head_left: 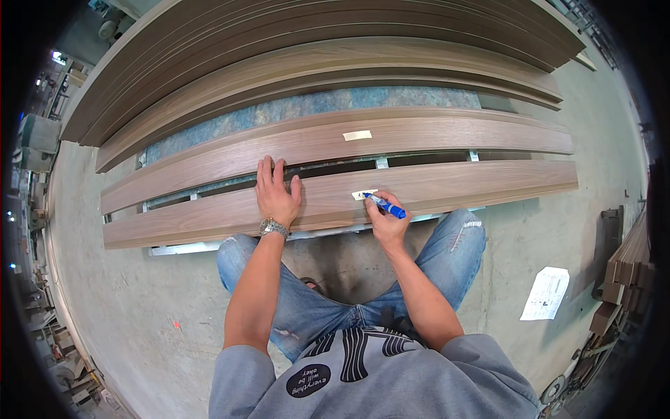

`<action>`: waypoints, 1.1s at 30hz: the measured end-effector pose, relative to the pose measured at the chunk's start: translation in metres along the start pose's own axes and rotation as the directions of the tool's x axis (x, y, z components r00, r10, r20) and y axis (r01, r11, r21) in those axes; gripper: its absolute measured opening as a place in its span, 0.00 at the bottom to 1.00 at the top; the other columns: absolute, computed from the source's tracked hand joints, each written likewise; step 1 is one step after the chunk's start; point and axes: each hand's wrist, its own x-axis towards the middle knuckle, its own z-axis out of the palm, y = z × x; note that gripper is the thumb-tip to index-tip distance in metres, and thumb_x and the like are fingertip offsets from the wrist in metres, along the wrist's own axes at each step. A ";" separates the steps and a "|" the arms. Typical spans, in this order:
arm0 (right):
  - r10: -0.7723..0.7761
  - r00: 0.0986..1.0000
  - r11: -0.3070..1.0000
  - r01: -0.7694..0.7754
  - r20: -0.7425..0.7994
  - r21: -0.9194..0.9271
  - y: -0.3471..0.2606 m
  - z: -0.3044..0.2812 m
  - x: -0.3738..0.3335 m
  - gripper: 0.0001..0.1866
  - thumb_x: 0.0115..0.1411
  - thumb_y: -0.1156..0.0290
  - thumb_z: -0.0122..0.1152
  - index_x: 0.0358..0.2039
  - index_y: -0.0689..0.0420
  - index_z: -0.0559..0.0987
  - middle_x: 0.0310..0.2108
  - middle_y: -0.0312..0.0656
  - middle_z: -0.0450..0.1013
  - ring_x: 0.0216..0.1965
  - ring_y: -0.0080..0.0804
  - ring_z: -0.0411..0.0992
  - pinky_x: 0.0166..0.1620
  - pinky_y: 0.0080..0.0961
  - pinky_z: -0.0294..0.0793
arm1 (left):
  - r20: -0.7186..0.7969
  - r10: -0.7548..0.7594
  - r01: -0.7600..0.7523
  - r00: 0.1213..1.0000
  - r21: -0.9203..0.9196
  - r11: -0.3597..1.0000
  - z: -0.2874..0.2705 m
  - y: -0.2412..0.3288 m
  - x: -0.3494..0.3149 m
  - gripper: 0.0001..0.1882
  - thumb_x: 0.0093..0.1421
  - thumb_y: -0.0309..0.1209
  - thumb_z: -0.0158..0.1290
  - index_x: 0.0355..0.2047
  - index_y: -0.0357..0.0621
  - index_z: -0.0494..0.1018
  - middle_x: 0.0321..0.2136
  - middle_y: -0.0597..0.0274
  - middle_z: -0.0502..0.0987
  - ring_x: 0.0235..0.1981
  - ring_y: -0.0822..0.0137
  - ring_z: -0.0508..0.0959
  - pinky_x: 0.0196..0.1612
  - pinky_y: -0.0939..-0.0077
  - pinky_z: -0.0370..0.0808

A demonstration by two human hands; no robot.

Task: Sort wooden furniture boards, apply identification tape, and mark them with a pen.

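In my right hand (388, 225) is a blue marker pen (386, 205), its tip at a small strip of pale masking tape (361, 195) on the near wood-grain board (488, 183). A dark mark shows on that tape. My left hand (278, 195), with a metal watch (273, 227) at the wrist, lies flat with fingers spread on the near board, its fingertips reaching the gap before the second board (453, 131). Another strip of tape (357, 135) sits on the second board; no mark can be made out on it.
Beyond are more brown boards (335, 59) and a large stack of them (335, 21). The boards rest over a metal frame (382, 163) and a blue mottled sheet (300, 108). On the concrete floor at right lies a white paper sheet (546, 293), near piled brown lengths (614, 290).
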 end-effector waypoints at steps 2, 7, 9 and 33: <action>-0.006 1.000 1.000 0.006 0.001 -0.012 -0.002 0.001 0.001 0.10 0.54 0.71 0.72 0.35 0.62 0.83 0.21 0.29 0.75 0.23 0.13 0.67 0.28 0.17 0.68 | 0.004 0.000 0.000 1.000 0.002 1.000 0.000 0.000 0.001 0.27 0.61 0.38 0.56 0.59 0.45 0.70 0.65 0.44 0.63 0.67 0.42 0.61 0.64 0.49 0.64; -0.098 0.995 0.985 0.095 -0.016 -0.146 -0.004 0.001 0.000 0.09 0.53 0.70 0.71 0.34 0.60 0.83 0.20 0.34 0.75 0.23 0.18 0.69 0.29 0.21 0.71 | -0.005 0.007 -0.007 1.000 0.010 1.000 -0.001 0.000 0.001 0.27 0.61 0.38 0.56 0.59 0.45 0.70 0.65 0.44 0.64 0.67 0.42 0.62 0.64 0.49 0.64; -0.067 0.998 0.990 0.067 0.007 -0.125 -0.005 -0.002 0.000 0.09 0.53 0.70 0.70 0.33 0.60 0.83 0.20 0.34 0.75 0.23 0.18 0.69 0.29 0.21 0.71 | -0.008 0.009 -0.009 1.000 0.004 1.000 0.000 0.001 0.000 0.27 0.61 0.38 0.56 0.59 0.45 0.70 0.65 0.44 0.64 0.67 0.42 0.62 0.64 0.49 0.64; 0.066 0.996 0.996 -0.069 0.059 0.053 -0.012 -0.011 0.000 0.07 0.58 0.78 0.66 0.38 0.63 0.81 0.24 0.32 0.75 0.23 0.15 0.69 0.26 0.16 0.69 | -0.002 -0.002 0.002 1.000 0.000 1.000 0.001 0.003 0.000 0.27 0.60 0.38 0.57 0.59 0.44 0.70 0.66 0.44 0.63 0.67 0.42 0.61 0.64 0.49 0.64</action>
